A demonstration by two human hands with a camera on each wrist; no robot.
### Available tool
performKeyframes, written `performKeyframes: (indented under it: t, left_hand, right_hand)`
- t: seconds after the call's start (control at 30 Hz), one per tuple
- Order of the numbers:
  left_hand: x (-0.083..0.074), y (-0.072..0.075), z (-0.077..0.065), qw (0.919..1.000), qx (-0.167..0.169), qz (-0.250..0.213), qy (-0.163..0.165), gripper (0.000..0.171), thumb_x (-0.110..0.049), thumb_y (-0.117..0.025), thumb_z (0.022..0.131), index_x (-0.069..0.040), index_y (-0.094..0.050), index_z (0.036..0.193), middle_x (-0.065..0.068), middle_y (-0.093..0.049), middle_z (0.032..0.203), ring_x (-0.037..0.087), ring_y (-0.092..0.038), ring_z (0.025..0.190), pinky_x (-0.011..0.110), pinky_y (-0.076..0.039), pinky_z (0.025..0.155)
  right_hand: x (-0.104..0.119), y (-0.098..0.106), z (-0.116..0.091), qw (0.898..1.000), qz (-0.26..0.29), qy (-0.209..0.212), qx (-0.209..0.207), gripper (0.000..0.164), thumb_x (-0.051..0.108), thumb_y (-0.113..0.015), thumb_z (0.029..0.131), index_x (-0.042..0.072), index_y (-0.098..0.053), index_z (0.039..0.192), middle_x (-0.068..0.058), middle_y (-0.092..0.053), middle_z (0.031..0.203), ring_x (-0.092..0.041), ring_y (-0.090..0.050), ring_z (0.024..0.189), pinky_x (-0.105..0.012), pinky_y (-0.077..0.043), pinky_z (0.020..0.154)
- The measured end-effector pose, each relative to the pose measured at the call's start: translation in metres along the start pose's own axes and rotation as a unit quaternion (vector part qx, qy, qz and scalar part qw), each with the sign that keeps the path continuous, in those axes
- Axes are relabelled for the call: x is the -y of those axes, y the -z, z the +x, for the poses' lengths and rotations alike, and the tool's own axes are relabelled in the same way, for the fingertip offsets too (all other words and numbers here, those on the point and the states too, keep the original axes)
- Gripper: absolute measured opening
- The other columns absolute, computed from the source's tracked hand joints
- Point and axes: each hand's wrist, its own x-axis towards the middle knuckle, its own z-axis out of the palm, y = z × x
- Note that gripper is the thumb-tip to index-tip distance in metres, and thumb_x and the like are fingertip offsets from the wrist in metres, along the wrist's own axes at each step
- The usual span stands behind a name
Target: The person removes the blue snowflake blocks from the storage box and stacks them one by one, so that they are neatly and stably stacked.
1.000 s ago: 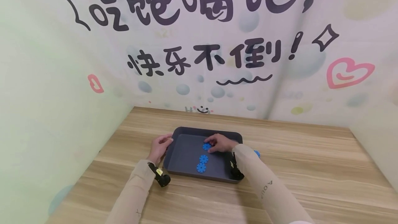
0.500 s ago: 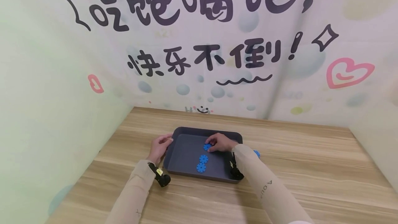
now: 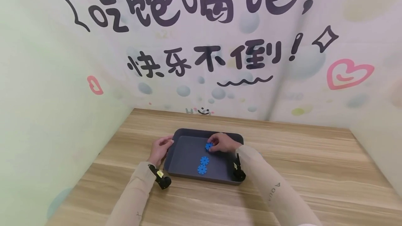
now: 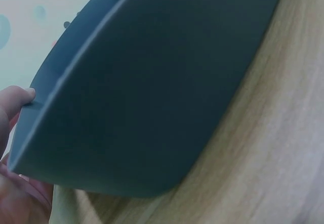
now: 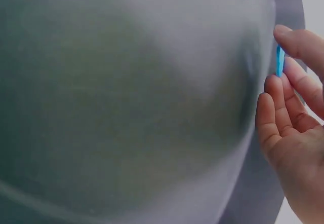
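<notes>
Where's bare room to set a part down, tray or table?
Tray: left side, up to the two blue discs. Table: strip between tray and backdrop; patch well right of the right sleeve. Crowded: tray's right half, under the right hand and pinched disc; left rim, at the left hand.

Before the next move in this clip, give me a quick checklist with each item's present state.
1. Right hand pinches the held disc: ok.
2. Left hand grips the tray at its left edge: ok.
3. Nearer disc and farther disc lie flat inside the tray: ok.
4. Held disc clear of the tray floor: cannot tell.
5. Blue sliver by the right sleeve: cannot tell what; mostly hidden.
</notes>
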Motion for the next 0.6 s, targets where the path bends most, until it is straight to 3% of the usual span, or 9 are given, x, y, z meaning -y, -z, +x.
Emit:
performKeyframes:
  t: [0.3, 0.6]
  left_hand:
    - [0.0, 0.0, 0.0, 1.0, -0.003, 0.005, 0.0, 0.031, -0.011, -0.061, 0.082, -0.003, -0.06, 0.111, 0.004, -0.058, 0.086, 0.012, -0.053, 0.07, 0.024, -0.043, 0.057]
    - [-0.001, 0.0, -0.001, 1.0, -0.002, 0.005, 0.001, 0.03, -0.011, -0.061, 0.082, -0.003, -0.061, 0.111, 0.004, -0.059, 0.087, 0.011, -0.052, 0.069, 0.023, -0.043, 0.056]
  right_hand:
    - [0.016, 0.02, -0.012, 0.998, -0.001, 0.048, -0.031, 0.029, 0.012, -0.068, 0.077, 0.0, -0.06, 0.102, -0.007, -0.059, 0.093, -0.017, -0.054, 0.082, -0.029, -0.046, 0.073]
    - [0.009, 0.028, -0.034, 0.997, -0.009, 0.057, -0.043, 0.029, 0.015, -0.068, 0.077, 0.0, -0.06, 0.102, -0.005, -0.059, 0.092, -0.016, -0.055, 0.081, -0.029, -0.047, 0.075]
